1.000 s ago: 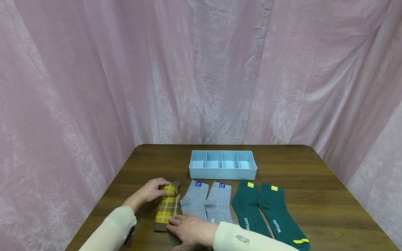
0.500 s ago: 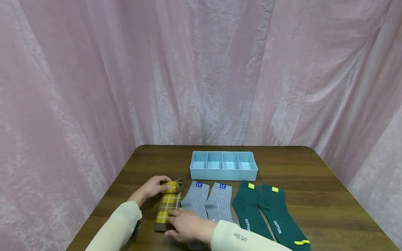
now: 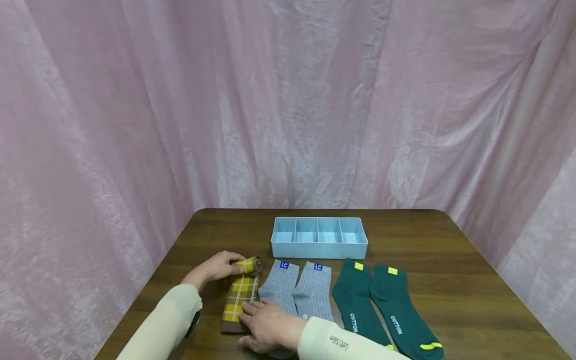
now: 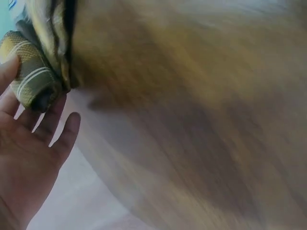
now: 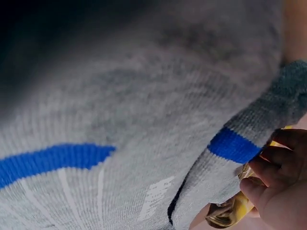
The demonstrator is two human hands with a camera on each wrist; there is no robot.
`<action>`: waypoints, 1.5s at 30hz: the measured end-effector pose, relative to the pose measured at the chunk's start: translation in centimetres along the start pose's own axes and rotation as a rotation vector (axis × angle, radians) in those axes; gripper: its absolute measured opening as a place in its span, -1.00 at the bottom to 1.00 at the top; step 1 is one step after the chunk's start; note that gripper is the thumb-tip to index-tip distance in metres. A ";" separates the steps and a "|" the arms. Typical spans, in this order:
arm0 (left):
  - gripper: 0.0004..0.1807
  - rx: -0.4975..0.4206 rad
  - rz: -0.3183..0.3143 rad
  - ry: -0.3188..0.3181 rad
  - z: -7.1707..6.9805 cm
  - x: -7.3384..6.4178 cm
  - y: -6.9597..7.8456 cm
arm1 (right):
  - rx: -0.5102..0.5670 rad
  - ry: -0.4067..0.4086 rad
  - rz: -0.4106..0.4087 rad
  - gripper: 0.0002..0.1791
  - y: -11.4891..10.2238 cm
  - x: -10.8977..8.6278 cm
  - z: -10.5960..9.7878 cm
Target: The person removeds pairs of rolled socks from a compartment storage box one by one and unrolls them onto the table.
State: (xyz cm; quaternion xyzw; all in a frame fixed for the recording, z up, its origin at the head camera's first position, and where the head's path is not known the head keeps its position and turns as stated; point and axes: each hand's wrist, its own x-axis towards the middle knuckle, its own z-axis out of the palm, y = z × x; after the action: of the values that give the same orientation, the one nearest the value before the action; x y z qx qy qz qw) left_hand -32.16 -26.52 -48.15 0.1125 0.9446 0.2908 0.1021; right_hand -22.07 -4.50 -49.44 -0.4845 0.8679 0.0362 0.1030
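Observation:
A yellow-and-brown plaid sock [image 3: 241, 295] lies lengthwise at the left of the table, its far end rolled up. My left hand [image 3: 218, 265] holds that roll [image 4: 34, 72], thumb on the near side and fingers behind it in the left wrist view. On the flat, brown-edged near part rest the fingertips of my right hand [image 3: 270, 324], palm down. Right of the plaid sock lie two grey socks [image 3: 315, 287] with blue LC labels, partly covered by my right hand and forearm. Their grey knit [image 5: 129, 110] and blue bands fill much of the right wrist view.
A light blue box [image 3: 319, 250] with several compartments in a row stands behind the socks. Two green socks [image 3: 355, 290] with yellow labels lie to the right. The brown wooden table [image 3: 463, 280] has a pink curtain [image 3: 288, 100] behind it.
The rolled end of the plaid sock now looks tighter and rounder, with its spiral edge showing. My left hand has stayed around it; my right hand has shifted slightly on the near end.

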 end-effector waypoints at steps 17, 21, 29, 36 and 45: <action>-0.70 0.161 0.084 0.217 0.7 2.8 -1.0 | -0.057 0.000 0.022 -0.25 -0.1 0.1 -0.2; -0.60 0.156 0.089 0.179 0.6 3.3 -0.9 | -0.061 -0.004 0.016 -0.25 0.0 0.1 -0.3; -0.67 0.055 -0.022 0.243 0.4 4.6 -1.1 | -0.062 -0.032 0.013 -0.24 -0.1 0.4 -0.1; -0.87 0.232 0.031 0.369 0.4 5.1 -1.6 | -0.065 -0.034 0.003 -0.24 0.1 0.6 0.0; -0.79 0.126 0.001 0.370 0.6 5.4 -2.3 | -0.065 -0.012 0.002 -0.23 0.2 0.4 0.2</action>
State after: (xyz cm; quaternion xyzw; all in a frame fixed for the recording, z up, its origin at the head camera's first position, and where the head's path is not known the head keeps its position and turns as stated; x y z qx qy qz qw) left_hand -37.51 -26.59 -50.63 0.0638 0.9636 0.2468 -0.0807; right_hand -22.43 -4.72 -49.72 -0.4866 0.8661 0.0674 0.0926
